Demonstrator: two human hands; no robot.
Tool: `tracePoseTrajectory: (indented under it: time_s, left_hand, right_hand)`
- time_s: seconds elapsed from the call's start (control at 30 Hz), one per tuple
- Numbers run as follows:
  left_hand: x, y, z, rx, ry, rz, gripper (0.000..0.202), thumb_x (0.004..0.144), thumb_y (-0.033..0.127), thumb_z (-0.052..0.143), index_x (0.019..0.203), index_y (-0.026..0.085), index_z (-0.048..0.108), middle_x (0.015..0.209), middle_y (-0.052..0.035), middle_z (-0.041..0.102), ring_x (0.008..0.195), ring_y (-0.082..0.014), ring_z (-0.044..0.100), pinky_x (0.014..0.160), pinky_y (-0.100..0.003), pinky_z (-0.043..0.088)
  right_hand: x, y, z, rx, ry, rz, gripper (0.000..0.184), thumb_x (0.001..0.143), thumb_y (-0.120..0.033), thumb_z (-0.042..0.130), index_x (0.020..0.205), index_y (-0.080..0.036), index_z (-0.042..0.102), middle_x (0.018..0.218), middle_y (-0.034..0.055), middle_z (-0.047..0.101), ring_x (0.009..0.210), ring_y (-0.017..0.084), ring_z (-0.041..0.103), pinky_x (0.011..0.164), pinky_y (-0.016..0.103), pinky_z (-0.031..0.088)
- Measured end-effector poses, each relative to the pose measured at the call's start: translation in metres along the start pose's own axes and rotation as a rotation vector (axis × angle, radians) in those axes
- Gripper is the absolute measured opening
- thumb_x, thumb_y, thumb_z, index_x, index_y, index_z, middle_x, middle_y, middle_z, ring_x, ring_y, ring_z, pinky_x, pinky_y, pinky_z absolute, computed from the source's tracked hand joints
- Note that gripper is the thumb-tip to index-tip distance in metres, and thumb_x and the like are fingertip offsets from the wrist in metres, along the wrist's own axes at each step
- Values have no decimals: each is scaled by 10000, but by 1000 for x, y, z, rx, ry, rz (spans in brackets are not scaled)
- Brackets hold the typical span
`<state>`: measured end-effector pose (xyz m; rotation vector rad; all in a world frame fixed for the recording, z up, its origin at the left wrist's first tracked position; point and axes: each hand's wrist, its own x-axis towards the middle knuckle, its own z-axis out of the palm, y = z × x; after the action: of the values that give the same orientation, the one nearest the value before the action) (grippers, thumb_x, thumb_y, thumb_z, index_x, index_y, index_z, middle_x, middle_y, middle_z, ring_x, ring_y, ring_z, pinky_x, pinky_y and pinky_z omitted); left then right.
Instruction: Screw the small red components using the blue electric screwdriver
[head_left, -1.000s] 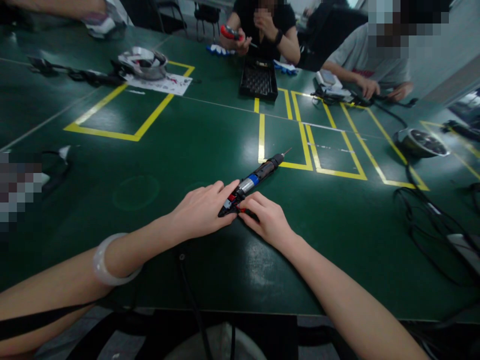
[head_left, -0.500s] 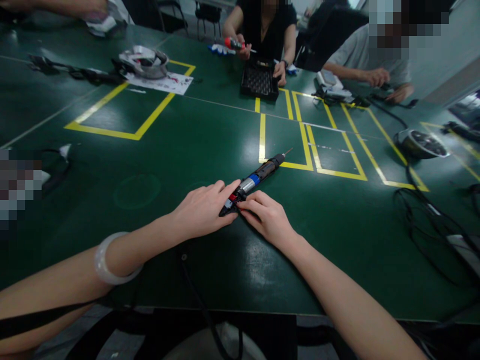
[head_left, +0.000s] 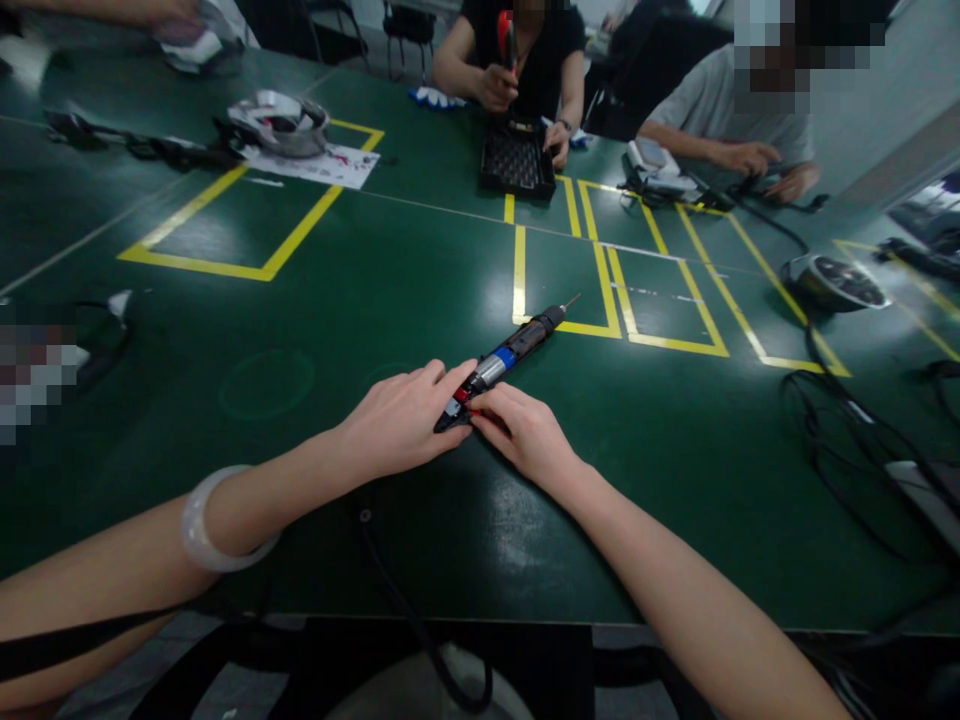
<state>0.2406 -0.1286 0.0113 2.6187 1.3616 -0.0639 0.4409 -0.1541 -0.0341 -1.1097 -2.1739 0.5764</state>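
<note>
An electric screwdriver (head_left: 501,362) lies slantwise on the green table, its thin bit pointing away to the right. Its casing looks opened: a silver motor body with a blue band shows, and red and pale parts sit near the rear end. My left hand (head_left: 397,420) grips that rear end between thumb and fingers. Close beside it, my right hand (head_left: 529,430) has its fingertips pinched together against the screwdriver's rear side. What those fingertips hold is too small and too covered to make out. A dark cable (head_left: 390,580) hangs over the table's near edge.
Across the table, a person holds a red-handled tool (head_left: 506,40) over a black tray (head_left: 517,165). Another person works at the right, near a pale device (head_left: 652,160). A round metal-rimmed part (head_left: 840,283) and loose black cables (head_left: 840,420) lie right; a ring-shaped part (head_left: 279,128) sits far left.
The person opposite has raised the red-handled tool from level to upright. My hands stay at the screwdriver's rear, with only slight finger movement. The whole view has shifted a little.
</note>
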Motion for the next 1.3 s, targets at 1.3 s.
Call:
tracePoseTrajectory:
  time_s: [1.3]
  left_hand:
    - [21,-151,-30,-11,-29,-614,995,821,870,336,1541,183,340,1421,-251,490,1178,-480,533,889,-604,441]
  right_hand:
    - [-9,14,-21,284,73,174,195,919,-164,517,1095,-208,587,846,3,637,734,125,592,678,250,461]
